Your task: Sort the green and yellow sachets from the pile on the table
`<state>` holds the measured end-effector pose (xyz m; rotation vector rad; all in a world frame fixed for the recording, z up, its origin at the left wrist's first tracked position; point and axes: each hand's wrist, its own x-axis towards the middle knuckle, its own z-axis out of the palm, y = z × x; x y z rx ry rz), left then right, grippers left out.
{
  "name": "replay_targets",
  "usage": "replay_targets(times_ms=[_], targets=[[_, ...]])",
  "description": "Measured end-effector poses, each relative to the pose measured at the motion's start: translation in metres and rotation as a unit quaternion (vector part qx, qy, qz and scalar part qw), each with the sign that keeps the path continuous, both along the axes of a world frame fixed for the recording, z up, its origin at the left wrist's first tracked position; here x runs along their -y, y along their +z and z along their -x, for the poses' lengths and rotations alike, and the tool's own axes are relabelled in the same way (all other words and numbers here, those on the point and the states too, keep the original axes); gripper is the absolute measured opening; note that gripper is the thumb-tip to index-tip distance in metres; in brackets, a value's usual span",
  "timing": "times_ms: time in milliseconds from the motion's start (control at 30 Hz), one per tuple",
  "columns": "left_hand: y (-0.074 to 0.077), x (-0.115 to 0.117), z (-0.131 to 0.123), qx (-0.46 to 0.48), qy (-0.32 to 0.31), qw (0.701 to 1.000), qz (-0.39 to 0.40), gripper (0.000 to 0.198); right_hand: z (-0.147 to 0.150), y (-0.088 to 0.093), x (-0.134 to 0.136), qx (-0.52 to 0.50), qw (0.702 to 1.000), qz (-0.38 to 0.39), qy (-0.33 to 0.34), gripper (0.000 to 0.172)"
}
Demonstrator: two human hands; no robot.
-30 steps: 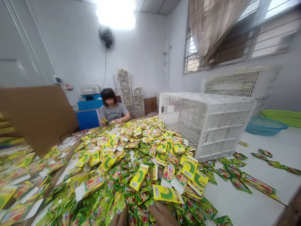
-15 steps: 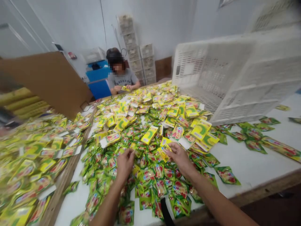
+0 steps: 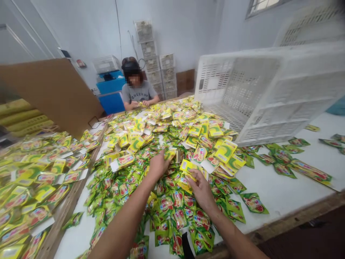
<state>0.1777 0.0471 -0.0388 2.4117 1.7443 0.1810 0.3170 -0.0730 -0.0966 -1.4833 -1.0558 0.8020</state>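
Observation:
My left hand (image 3: 158, 166) reaches into the heap, its fingers closed on the edge of a small yellow carton (image 3: 170, 154). My right hand (image 3: 201, 187) pinches a shiny yellow packet (image 3: 185, 184) between thumb and fingers, close above the pile. Just behind that packet is another yellow carton (image 3: 188, 166) with a green curved print, partly covered by my right fingers. Green sachets (image 3: 178, 217) with red and pale prints lie loose beneath and around both hands. Several more yellow cartons (image 3: 226, 150), some with white flaps raised, are heaped beyond.
A white perforated crate (image 3: 258, 126) lies on its side at the right. Along the left runs a wooden strip (image 3: 70, 190), with more cartons past it and a brown board (image 3: 51, 93) standing behind. A co-worker (image 3: 138, 91) sits across the table, handling a yellow item.
My left hand has moved forward and right from the green sachets onto a yellow carton. My right hand keeps the yellow packet, slightly lower. The view has shifted a little.

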Motion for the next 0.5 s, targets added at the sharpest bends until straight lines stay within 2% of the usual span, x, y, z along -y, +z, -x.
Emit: replay_targets(times_ms=[100, 200, 333, 433, 500], targets=[[-0.001, 0.003, 0.014, -0.018, -0.030, 0.999, -0.027, 0.052, 0.008, 0.001, -0.001, 0.014, 0.999, 0.020, 0.021, 0.036], [-0.004, 0.003, 0.014, -0.004, -0.060, 0.998, -0.036, 0.054, 0.021, 0.006, -0.002, 0.043, 0.998, 0.015, 0.043, 0.037], [-0.001, 0.000, 0.012, 0.027, -0.006, 0.999, -0.023, 0.042, 0.020, 0.009, 0.003, 0.047, 0.998, 0.018, 0.034, 0.032], [0.007, 0.013, 0.029, 0.132, 0.033, 0.991, -0.011, 0.045, 0.003, 0.013, 0.008, 0.006, 1.000, 0.017, 0.006, 0.029], [0.012, 0.033, 0.046, 0.231, 0.031, 0.971, 0.051, 0.047, -0.005, 0.019, 0.006, -0.033, 0.999, -0.002, -0.012, 0.032]])
